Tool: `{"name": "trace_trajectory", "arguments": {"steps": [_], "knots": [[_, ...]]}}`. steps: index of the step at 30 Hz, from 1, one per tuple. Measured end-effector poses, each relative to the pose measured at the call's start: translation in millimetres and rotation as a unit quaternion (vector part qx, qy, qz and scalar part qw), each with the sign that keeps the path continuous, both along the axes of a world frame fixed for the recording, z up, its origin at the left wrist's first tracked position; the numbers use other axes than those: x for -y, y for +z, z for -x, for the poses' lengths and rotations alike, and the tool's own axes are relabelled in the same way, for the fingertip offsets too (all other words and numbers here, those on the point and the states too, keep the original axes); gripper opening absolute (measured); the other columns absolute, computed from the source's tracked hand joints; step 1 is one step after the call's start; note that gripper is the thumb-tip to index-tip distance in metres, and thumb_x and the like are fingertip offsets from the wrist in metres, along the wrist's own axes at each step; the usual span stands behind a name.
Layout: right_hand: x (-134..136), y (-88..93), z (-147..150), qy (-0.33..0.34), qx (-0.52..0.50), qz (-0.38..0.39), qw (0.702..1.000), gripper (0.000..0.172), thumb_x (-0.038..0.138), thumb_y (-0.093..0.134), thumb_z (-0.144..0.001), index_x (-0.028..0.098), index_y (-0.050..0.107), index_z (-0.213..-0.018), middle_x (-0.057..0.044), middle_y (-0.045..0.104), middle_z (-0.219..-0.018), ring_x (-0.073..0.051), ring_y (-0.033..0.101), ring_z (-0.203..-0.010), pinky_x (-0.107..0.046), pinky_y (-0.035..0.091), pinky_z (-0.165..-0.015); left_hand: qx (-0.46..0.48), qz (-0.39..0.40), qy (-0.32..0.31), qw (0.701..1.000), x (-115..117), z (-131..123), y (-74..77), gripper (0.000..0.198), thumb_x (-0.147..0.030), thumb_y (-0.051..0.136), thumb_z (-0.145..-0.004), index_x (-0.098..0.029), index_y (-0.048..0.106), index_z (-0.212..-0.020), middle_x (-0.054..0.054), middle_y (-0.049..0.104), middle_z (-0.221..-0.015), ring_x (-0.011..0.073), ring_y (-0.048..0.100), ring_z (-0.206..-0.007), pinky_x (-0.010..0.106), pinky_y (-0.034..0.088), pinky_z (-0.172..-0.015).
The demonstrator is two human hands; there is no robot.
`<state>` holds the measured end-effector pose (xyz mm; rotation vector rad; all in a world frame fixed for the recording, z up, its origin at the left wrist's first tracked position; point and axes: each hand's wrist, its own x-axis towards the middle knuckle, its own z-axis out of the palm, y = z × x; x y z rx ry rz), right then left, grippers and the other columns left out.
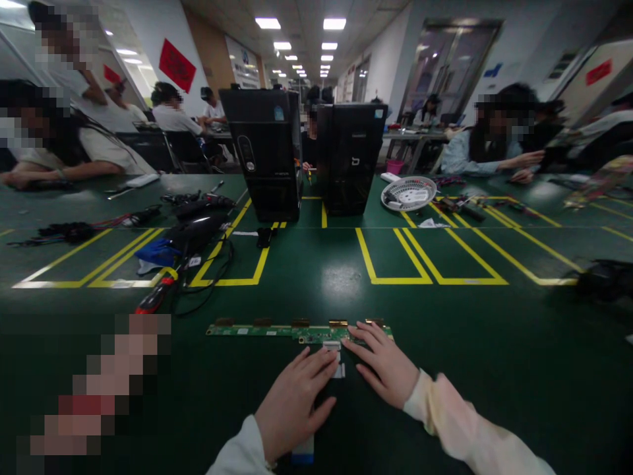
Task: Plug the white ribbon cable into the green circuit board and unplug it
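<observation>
A long, narrow green circuit board (274, 331) lies flat on the table, with several brownish tabs along its far edge. My right hand (383, 363) rests on its right end, fingers spread and palm down. My left hand (299, 399) lies just in front of the board, fingers stretched and thumb apart. Under its fingertips is a white flat ribbon cable (339, 371), by the board's white connector (331, 345). The cable's blue-ended tail (302, 456) shows below the palm, which hides its middle. Whether the cable sits inside the connector I cannot tell.
Two black computer towers (264, 158) stand at the back. Left lie a black power tool (198, 234) with a cord and a red-and-black handle (157, 295), partly pixelated. A white basket (408, 193) of small parts stands back right. Yellow tape (400, 281) marks the green table. People sit around.
</observation>
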<state>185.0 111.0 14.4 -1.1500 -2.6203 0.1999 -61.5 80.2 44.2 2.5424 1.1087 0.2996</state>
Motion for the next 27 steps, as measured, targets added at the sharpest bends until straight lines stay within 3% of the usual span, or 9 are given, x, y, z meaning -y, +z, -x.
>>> {"name": "trace_trajectory", "arguments": {"steps": [12, 21, 27], "knots": [[3.2, 0.0, -0.5, -0.004, 0.005, 0.014, 1.0, 0.053, 0.021, 0.043, -0.089, 0.023, 0.038, -0.141, -0.008, 0.036, -0.145, -0.025, 0.019, -0.138, -0.054, 0.024, -0.111, -0.006, 0.017, -0.012, 1.0, -0.8, 0.5, -11.1, 0.066, -0.038, 0.052, -0.087, -0.023, 0.025, -0.146, 0.005, 0.04, -0.147, 0.0233, 0.034, -0.136, 0.05, 0.028, -0.111], [3.3, 4.0, 0.7, -0.006, 0.007, 0.029, 1.0, 0.053, 0.021, 0.044, -0.088, 0.023, 0.039, -0.141, -0.009, 0.036, -0.145, -0.026, 0.021, -0.138, -0.054, 0.025, -0.111, -0.011, 0.006, -0.022, 1.0, 0.2, 2.7, -4.7, 0.064, -0.045, 0.042, -0.092, -0.027, 0.018, -0.147, 0.004, 0.037, -0.149, 0.0244, 0.031, -0.137, 0.053, 0.028, -0.11], [5.0, 4.5, 1.7, -0.014, 0.018, 0.014, 1.0, 0.054, 0.02, 0.044, -0.087, 0.024, 0.038, -0.14, -0.008, 0.034, -0.146, -0.026, 0.017, -0.139, -0.057, 0.022, -0.111, -0.037, -0.032, 0.068, 0.996, 8.1, 21.3, 4.2, 0.055, -0.035, 0.037, -0.095, -0.031, 0.02, -0.146, 0.0, 0.041, -0.147, 0.0231, 0.033, -0.136, 0.053, 0.033, -0.108]]}}
